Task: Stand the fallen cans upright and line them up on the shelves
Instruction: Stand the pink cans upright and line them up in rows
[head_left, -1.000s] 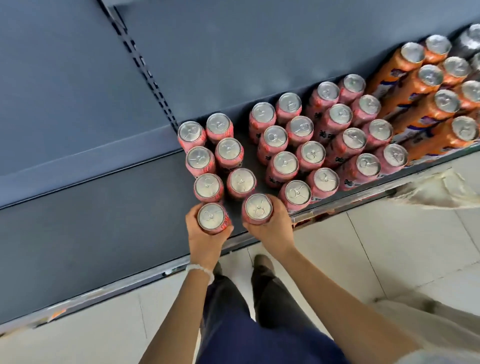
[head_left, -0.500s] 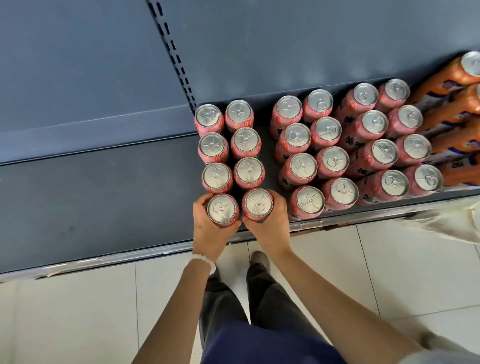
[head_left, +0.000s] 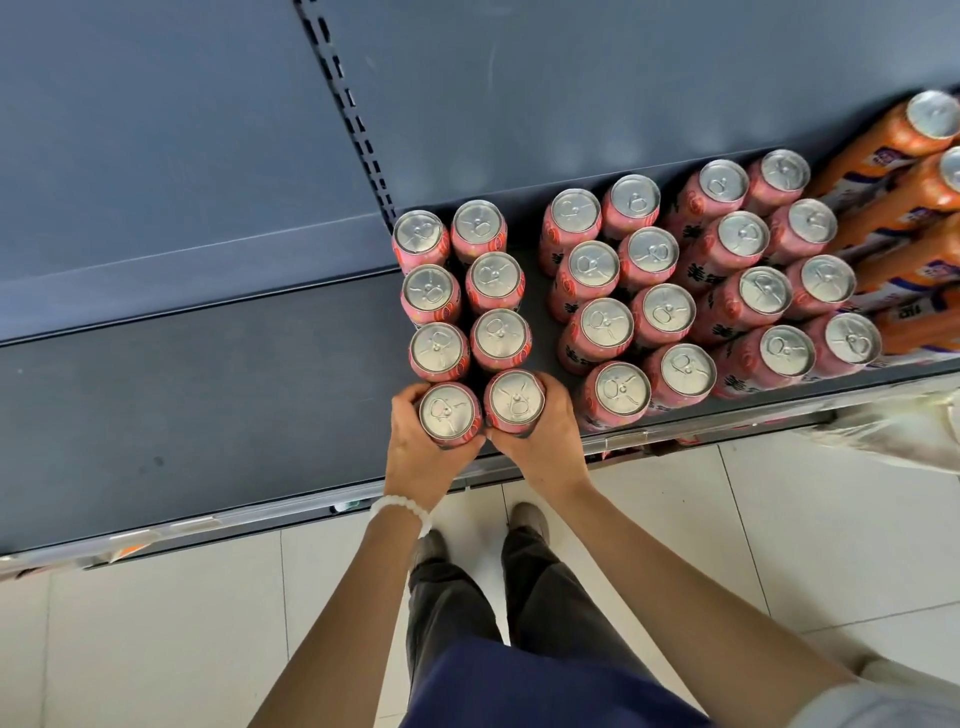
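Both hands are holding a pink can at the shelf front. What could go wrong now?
1. The left hand and right hand hold their cans at the shelf edge; one could slip off.
2. Pushing them back might knock the tight rows behind.

All pink cans upright on the dark shelf (head_left: 208, 395), silver tops up. 2 columns of 4 at left (head_left: 470, 317), front pair touching, at the shelf's front edge. Beside them, 4 more columns (head_left: 696, 291), leaning slightly in view.
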